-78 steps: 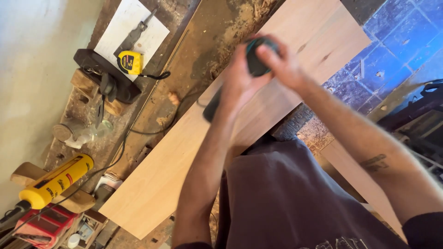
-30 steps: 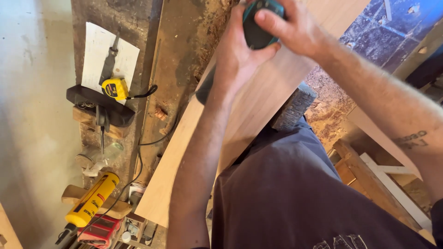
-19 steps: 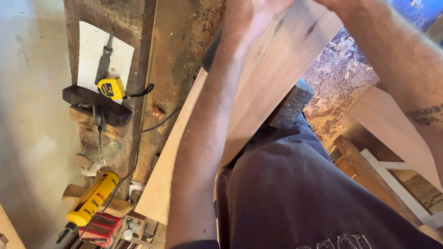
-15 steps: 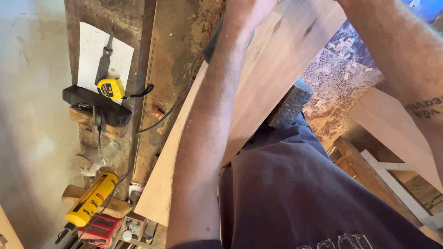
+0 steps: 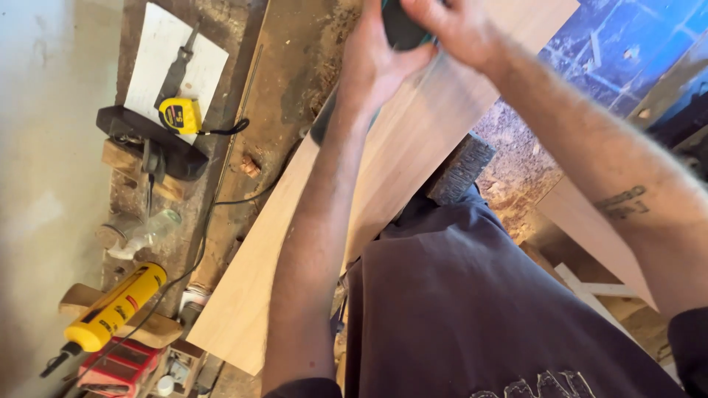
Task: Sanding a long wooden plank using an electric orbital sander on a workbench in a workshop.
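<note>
— Two hands are at the top edge of the view; what do they hold?
— Both are closed on one dark power tool point(image 5: 402, 29) with a teal part. The left hand point(image 5: 376, 63) wraps its near side, the right hand point(image 5: 457, 26) covers it from above. Only a small part of the tool shows between them, so its kind cannot be told for sure.
— Where does the tool sit?
— It sits on the long pale wooden board point(image 5: 383, 184), at the far end of it. The board runs diagonally from lower left to upper right, and the left forearm lies along it.
— What is under the board?
— A dusty workbench point(image 5: 287, 96) with sawdust on it. A thin black cable point(image 5: 221, 203) crosses the bench beside the board's left edge.
— And farther left?
— A yellow tape measure point(image 5: 179, 115) lies on a white sheet of paper point(image 5: 158, 59), touching a dark curved tool point(image 5: 147, 144). A dark knife-like tool point(image 5: 177, 70) also rests on the paper. Lower down, a yellow tube of sealant point(image 5: 114, 309) lies across a piece of wood point(image 5: 151, 332), with a red tool point(image 5: 118, 365) just beside it.
— What else is near the person?
— A dark shirt point(image 5: 472, 309) fills the lower middle, and a grey block point(image 5: 459, 168) shows at the board's right edge
</note>
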